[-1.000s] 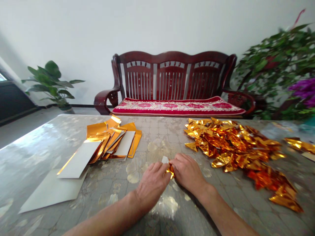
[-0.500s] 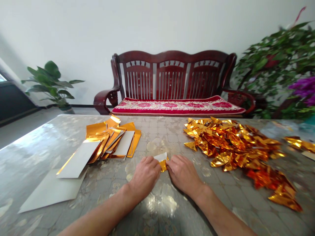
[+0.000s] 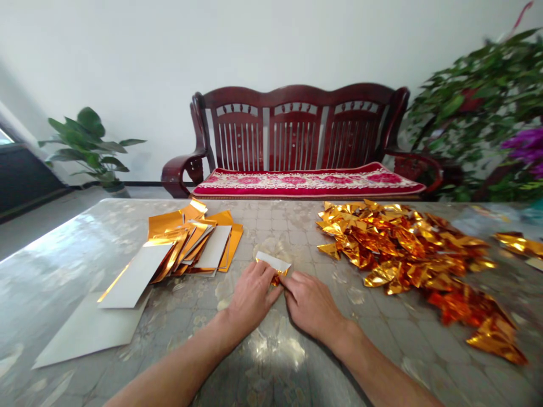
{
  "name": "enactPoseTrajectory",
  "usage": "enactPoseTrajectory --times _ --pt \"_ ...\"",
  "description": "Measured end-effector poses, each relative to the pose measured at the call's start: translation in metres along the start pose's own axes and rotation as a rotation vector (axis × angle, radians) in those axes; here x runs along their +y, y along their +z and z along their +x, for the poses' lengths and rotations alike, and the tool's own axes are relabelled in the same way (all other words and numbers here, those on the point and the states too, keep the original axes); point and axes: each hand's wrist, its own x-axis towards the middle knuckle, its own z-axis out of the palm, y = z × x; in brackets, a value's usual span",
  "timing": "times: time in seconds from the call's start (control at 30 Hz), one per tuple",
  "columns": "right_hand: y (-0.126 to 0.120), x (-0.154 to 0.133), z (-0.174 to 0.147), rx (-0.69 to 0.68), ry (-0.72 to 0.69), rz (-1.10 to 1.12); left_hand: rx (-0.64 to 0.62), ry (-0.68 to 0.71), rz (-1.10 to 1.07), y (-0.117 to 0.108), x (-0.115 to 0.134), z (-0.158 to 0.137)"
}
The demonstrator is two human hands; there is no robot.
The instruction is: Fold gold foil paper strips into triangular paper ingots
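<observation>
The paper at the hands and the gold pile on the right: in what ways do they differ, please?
The paper is a single piece, while the gold pile has many.
The paper shows a wide white band with a little gold; the gold pile looks almost entirely gold-orange.
The paper's white band looks flat and straight-edged, whereas the gold pile's pieces are pointed and bulky.
Both show shiny gold.

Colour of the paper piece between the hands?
The paper piece shows white along its far edge, shiny gold below; best in the head view.
</observation>
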Motion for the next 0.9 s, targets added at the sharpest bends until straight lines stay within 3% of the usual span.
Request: enactPoseTrajectory --times 0.2,0.4,0.9 --pt "0.000 0.006 0.001 -0.001 0.005 0.084 0.005 -0.068 0.081 0.003 -0.007 0.004" --pt "0.003 0.025 0.009 0.158 0.107 0.142 -0.024 -0.086 0.082 -0.003 -0.013 0.007" --pt "0.012 0.031 0.027 0.094 0.079 0.109 -0.047 -0.140 0.081 -0.003 -0.006 0.009"
